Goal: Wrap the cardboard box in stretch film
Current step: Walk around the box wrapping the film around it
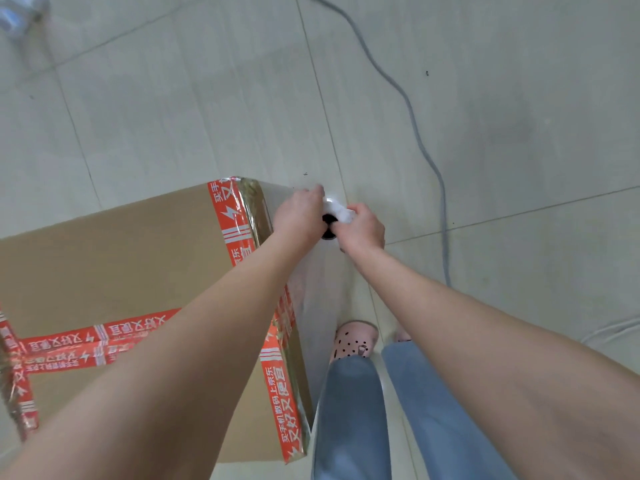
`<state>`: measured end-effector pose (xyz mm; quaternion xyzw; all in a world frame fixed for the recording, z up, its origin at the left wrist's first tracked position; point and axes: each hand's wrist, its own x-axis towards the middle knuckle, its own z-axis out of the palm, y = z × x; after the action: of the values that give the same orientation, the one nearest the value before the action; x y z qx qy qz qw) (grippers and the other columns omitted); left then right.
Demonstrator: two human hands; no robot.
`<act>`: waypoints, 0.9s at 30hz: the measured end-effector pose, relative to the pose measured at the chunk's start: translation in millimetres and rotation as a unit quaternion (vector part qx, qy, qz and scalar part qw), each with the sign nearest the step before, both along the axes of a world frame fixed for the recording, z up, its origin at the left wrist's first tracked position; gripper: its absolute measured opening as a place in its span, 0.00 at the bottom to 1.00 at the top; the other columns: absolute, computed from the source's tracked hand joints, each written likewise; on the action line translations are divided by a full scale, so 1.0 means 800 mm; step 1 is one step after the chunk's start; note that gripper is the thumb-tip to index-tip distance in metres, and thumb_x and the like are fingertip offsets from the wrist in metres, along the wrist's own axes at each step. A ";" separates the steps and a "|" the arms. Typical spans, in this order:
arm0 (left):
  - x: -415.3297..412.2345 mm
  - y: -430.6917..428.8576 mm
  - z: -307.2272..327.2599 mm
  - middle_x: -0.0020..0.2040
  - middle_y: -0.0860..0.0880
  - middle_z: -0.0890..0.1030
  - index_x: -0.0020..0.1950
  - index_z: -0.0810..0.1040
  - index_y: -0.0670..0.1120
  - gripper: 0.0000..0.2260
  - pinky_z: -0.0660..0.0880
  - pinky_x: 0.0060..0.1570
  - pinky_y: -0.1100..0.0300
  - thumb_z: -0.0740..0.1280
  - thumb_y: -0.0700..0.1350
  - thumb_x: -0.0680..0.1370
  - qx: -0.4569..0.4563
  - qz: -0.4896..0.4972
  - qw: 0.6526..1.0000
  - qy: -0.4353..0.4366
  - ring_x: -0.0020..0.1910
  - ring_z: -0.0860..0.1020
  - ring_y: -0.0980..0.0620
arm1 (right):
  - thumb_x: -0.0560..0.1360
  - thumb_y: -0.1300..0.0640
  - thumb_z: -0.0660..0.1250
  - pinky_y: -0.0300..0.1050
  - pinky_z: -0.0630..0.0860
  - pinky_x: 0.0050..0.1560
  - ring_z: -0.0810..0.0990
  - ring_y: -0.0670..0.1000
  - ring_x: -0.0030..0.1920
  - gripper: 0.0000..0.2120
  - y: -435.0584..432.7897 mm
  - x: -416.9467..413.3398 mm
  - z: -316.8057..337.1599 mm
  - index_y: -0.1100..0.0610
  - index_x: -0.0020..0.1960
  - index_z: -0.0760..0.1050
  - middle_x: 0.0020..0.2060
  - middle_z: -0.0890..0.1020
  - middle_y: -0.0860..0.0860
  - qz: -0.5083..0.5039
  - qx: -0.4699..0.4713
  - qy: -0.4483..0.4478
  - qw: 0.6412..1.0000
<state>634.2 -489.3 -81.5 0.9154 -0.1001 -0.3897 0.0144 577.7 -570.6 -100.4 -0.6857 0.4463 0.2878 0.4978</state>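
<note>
Box: the cardboard box (121, 258) is stood on the floor (485, 140), just left of the person's legs; its edges are bound with red printed tape (239, 220).
Film: a clear sheet of stretch film (322, 306) is seen drawn along the box's right-hand side, from beside the legs up to the far corner.
Roll: the film roll (337, 209) is held just beside that far right corner, between the two hands; only its white bunched top and black core are shown.
Left grip: the left hand (301, 213) is curled over the top of the film roll, against the corner of the box.
Right grip: the right hand (363, 226) is closed round the film roll from the outer side.
Step in hand: the film is judged to be carried round the far right corner, with one side face covered and the top bare.
Next move: the film roll needs to be led round the corner and across the far face, with tension kept so that the sheet is laid flat. Walking round the box is likely called for.
Hazard: a grey cable (415, 129) is laid across the floor near the path round the box.
</note>
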 end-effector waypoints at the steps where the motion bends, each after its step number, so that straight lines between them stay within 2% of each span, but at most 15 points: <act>1: -0.001 -0.004 -0.002 0.57 0.43 0.75 0.66 0.70 0.44 0.19 0.71 0.44 0.53 0.66 0.41 0.75 -0.004 -0.037 0.999 0.002 0.56 0.76 0.42 | 0.70 0.58 0.66 0.52 0.79 0.52 0.79 0.56 0.54 0.19 0.001 0.000 0.002 0.51 0.61 0.74 0.55 0.79 0.52 -0.015 0.019 0.011 1.000; 2: -0.003 -0.008 -0.005 0.56 0.44 0.75 0.65 0.72 0.45 0.19 0.71 0.43 0.53 0.66 0.41 0.75 -0.005 -0.070 0.998 -0.001 0.55 0.77 0.41 | 0.70 0.59 0.66 0.53 0.79 0.52 0.79 0.56 0.54 0.21 0.002 -0.001 0.002 0.50 0.62 0.74 0.56 0.79 0.53 -0.029 0.032 0.017 0.999; 4: -0.003 -0.013 -0.010 0.52 0.45 0.76 0.57 0.76 0.44 0.12 0.70 0.38 0.55 0.67 0.40 0.74 0.003 -0.108 0.994 -0.016 0.50 0.78 0.42 | 0.70 0.60 0.66 0.55 0.79 0.53 0.79 0.57 0.55 0.22 0.001 0.000 0.001 0.51 0.64 0.73 0.58 0.78 0.53 -0.046 0.045 0.018 0.998; 7: 0.004 -0.017 -0.014 0.48 0.46 0.76 0.52 0.78 0.44 0.09 0.69 0.35 0.56 0.68 0.38 0.72 0.025 -0.105 0.994 -0.020 0.45 0.78 0.44 | 0.71 0.60 0.67 0.56 0.78 0.53 0.79 0.58 0.54 0.20 -0.002 0.006 0.002 0.52 0.63 0.74 0.56 0.79 0.53 -0.052 0.056 0.018 0.997; 11: 0.011 -0.020 -0.014 0.48 0.47 0.75 0.53 0.78 0.44 0.10 0.68 0.35 0.57 0.67 0.38 0.72 0.042 -0.108 0.993 0.001 0.46 0.79 0.44 | 0.71 0.60 0.67 0.56 0.78 0.54 0.79 0.59 0.54 0.22 -0.001 0.013 0.004 0.51 0.65 0.73 0.57 0.79 0.54 -0.037 0.054 0.027 0.997; 14: 0.022 -0.024 -0.014 0.51 0.45 0.76 0.56 0.75 0.44 0.11 0.67 0.36 0.57 0.66 0.38 0.74 0.065 -0.137 0.988 0.004 0.48 0.78 0.44 | 0.74 0.57 0.64 0.51 0.76 0.57 0.78 0.58 0.55 0.20 -0.007 0.020 0.007 0.50 0.65 0.73 0.58 0.79 0.53 0.007 0.036 0.034 0.999; 18: 0.045 -0.021 -0.014 0.50 0.45 0.77 0.56 0.75 0.43 0.10 0.67 0.37 0.58 0.64 0.38 0.75 0.072 -0.111 0.991 0.011 0.50 0.79 0.44 | 0.74 0.55 0.63 0.45 0.73 0.51 0.78 0.57 0.54 0.15 -0.017 0.044 0.011 0.48 0.60 0.76 0.54 0.80 0.52 0.107 -0.011 0.026 0.994; 20: 0.056 -0.018 -0.013 0.50 0.44 0.78 0.54 0.74 0.43 0.09 0.67 0.37 0.57 0.63 0.39 0.75 0.069 -0.087 0.994 0.008 0.49 0.79 0.43 | 0.72 0.55 0.64 0.45 0.72 0.50 0.78 0.56 0.54 0.16 -0.018 0.059 0.012 0.48 0.60 0.75 0.55 0.80 0.52 0.116 -0.041 0.001 0.992; 23: 0.071 -0.016 -0.008 0.45 0.46 0.75 0.49 0.73 0.44 0.05 0.67 0.37 0.58 0.64 0.40 0.74 0.073 -0.046 0.996 0.028 0.45 0.77 0.43 | 0.71 0.56 0.66 0.45 0.71 0.46 0.77 0.55 0.52 0.25 -0.013 0.071 0.012 0.50 0.67 0.67 0.57 0.76 0.51 0.051 -0.036 0.022 0.998; 25: 0.080 -0.017 -0.007 0.44 0.47 0.74 0.47 0.73 0.45 0.03 0.67 0.37 0.58 0.64 0.40 0.74 0.076 -0.037 0.996 0.042 0.44 0.76 0.44 | 0.68 0.54 0.68 0.47 0.74 0.46 0.77 0.55 0.49 0.26 -0.009 0.072 0.015 0.51 0.65 0.66 0.53 0.77 0.51 -0.030 0.019 0.071 0.997; 27: 0.086 -0.017 -0.011 0.49 0.46 0.77 0.53 0.74 0.43 0.07 0.67 0.38 0.58 0.63 0.39 0.75 0.071 -0.056 0.995 0.039 0.48 0.78 0.44 | 0.67 0.53 0.70 0.49 0.76 0.49 0.78 0.55 0.48 0.22 -0.007 0.074 0.012 0.53 0.59 0.69 0.48 0.78 0.50 -0.051 0.045 0.084 0.994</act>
<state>702.6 -502.5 -90.2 0.8910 -0.1226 -0.4318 -0.0681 637.2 -575.9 -90.7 -0.6124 0.5073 0.3387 0.5029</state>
